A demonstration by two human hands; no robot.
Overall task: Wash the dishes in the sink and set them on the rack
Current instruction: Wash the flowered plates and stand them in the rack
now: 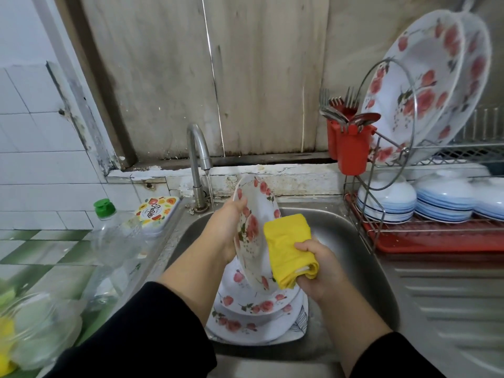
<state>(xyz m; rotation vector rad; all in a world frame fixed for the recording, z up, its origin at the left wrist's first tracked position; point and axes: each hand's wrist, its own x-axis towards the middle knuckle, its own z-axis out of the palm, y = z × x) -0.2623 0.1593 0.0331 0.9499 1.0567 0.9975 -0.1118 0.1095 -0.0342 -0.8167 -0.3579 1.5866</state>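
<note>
table point(447, 304): steel, with sink point(351, 241) | in sink: stacked floral plates point(253, 317) | right: dish rack point(425, 236) | left: clear bottle point(114, 241), tin point(156, 214)

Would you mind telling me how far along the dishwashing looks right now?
Done: floral plates and stacked bowls sit on the rack. In hand: the left hand holds a floral plate on edge while the right hand grips a yellow cloth. Left: plates piled in the sink.

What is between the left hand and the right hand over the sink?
In the head view, the floral plate held on edge by the left hand, and the yellow cloth gripped by the right hand, pressed against the plate.
</note>
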